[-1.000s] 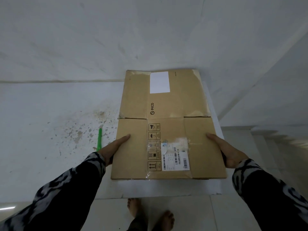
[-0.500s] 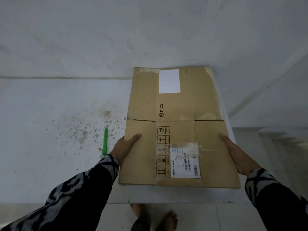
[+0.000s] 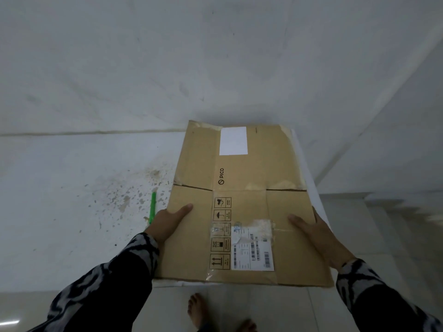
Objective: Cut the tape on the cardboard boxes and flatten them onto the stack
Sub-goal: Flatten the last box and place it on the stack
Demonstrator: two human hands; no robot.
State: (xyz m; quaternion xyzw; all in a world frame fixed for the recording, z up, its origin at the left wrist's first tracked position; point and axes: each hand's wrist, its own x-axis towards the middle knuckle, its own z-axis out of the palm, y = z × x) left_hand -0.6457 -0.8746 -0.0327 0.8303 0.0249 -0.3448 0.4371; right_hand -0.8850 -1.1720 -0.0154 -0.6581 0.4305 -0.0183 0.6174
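Since a second ago we have slid the flattened cardboard box (image 3: 242,204) to the right and closer, so its near edge now overhangs the tabletop (image 3: 72,212) edge, above our bare feet (image 3: 199,310). Our left hand (image 3: 167,221) grips the box's left edge, thumb lying on top and fingers hidden beneath; our right hand (image 3: 316,233) holds the right edge with the fingers laid nearly straight across the top face.

We judge the tape-cutting on this box done, and the step in hand is laying it flat on the stack. A white sheet (image 3: 309,183) shows just under the box along its right and near edges; whether more flattened boxes lie below we cannot tell. Next we would square the box over what lies beneath, press it down and let go.

A green cutter (image 3: 152,207) lies on the tabletop just left of the box, close beside our left hand, near a patch of brown speckled stains (image 3: 124,200). Nothing seems to block the lowering, though the overhanging near edge could tip once we let go.
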